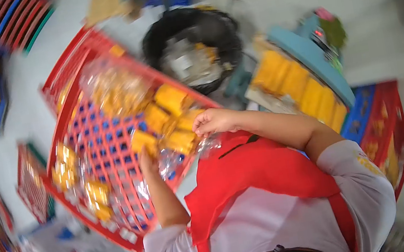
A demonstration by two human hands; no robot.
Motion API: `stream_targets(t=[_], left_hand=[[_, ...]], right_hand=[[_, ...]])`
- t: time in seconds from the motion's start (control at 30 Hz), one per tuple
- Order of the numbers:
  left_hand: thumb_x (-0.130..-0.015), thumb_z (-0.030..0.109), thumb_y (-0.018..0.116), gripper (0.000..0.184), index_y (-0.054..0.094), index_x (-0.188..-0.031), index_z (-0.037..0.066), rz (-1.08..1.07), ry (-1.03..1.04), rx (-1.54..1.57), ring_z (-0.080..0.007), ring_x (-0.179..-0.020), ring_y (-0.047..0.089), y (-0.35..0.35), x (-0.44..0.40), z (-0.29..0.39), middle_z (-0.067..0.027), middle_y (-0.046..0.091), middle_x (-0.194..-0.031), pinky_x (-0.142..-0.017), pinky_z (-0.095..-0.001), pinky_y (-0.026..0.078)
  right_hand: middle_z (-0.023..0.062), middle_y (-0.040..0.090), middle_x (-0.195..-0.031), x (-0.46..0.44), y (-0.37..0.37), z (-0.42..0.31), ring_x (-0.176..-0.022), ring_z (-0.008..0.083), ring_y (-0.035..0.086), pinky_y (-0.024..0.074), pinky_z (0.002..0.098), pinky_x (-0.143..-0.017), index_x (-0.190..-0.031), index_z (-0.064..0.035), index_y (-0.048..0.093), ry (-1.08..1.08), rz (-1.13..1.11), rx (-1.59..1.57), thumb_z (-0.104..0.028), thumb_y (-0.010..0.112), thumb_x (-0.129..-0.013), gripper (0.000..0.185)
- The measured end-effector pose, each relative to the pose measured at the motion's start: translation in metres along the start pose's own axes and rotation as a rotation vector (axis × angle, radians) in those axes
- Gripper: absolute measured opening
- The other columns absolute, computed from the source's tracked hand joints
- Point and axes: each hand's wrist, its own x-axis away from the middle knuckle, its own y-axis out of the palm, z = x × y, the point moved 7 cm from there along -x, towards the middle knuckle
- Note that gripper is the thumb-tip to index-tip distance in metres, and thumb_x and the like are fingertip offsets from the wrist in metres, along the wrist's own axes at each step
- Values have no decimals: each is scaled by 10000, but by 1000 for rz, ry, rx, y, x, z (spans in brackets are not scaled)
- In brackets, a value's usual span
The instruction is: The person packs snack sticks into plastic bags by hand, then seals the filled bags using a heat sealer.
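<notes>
1. Head view, from its centre: the left hand (148, 160) is toward 8 to 9 o'clock, its fingers closed around the near end of a yellow packet (143, 141). Blur hides the separate fingertips.
2. The right hand (215, 121) is at the centre, its fingers bent inward and drawn close together. Their tips meet the clear film (209, 145) and the edge of the yellow packets; whether they pinch or merely touch, I cannot tell.
3. Between the hands, at 8 o'clock, a film-edged packet (181, 142) lies just beside the right fingertips.
4. Toward 11 o'clock, loose packets (170, 98) sit close together in the red basket (124, 179), which spreads from 8 to 11 o'clock beneath the left hand.
5. In that basket, a clear bag (118, 89) of yellow pieces lies at 10 o'clock, and wrapped packets (98, 195) lie near its wall at 8 o'clock.
6. At 12 o'clock, outside the basket, stands a black-lined bin (152, 46) with clear scraps inside.
7. Between 2 and 3 o'clock, a row of yellow packs (294, 84) lies beside a blue machine (302, 53).
</notes>
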Motion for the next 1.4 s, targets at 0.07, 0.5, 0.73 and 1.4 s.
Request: stream_targets(t=[0.07, 0.5, 0.73, 1.4], left_hand=[[-842, 198, 480, 280, 443, -1082, 60, 40, -101, -170, -204, -800, 581, -25, -12, 3, -76, 570, -941, -584, -293, 502], [-884, 216, 316, 354, 550, -937, -45, -179, 1122, -992, -234, -875, 533, 382, 68, 82, -145, 565, -917, -792, -333, 404], [-800, 133, 501, 247, 545, -1014, 18, -1330, 1081, -1557, -324, -967, 505, 555, 147, -175, -163, 545, -1026, -852, -370, 383], [-745, 335, 574, 558, 436, -1160, -11, -825, 1419, -1986, -351, -1015, 468, 535, 107, -221, -221, 518, -1044, -854, -398, 379]], right_hand=[[30, 575, -852, 40, -37, -9, -738, 93, 515, 417, 219, -680, -942, -21, 522, -187, 139, -125, -159, 539, -809, 192], [62, 576, -857, 311, -131, 96, -784, 122, 531, 423, 240, -702, -985, 14, 529, -271, 1278, -96, -148, 557, -786, 258], [109, 586, -815, 384, -144, 103, -730, 161, 555, 438, 268, -639, -961, 9, 556, -278, 1577, 309, -170, 578, -747, 280], [173, 536, -1004, 351, -208, 64, -947, 314, 501, 392, 391, -817, -1028, -9, 528, -373, 1453, 682, -257, 509, -782, 350]])
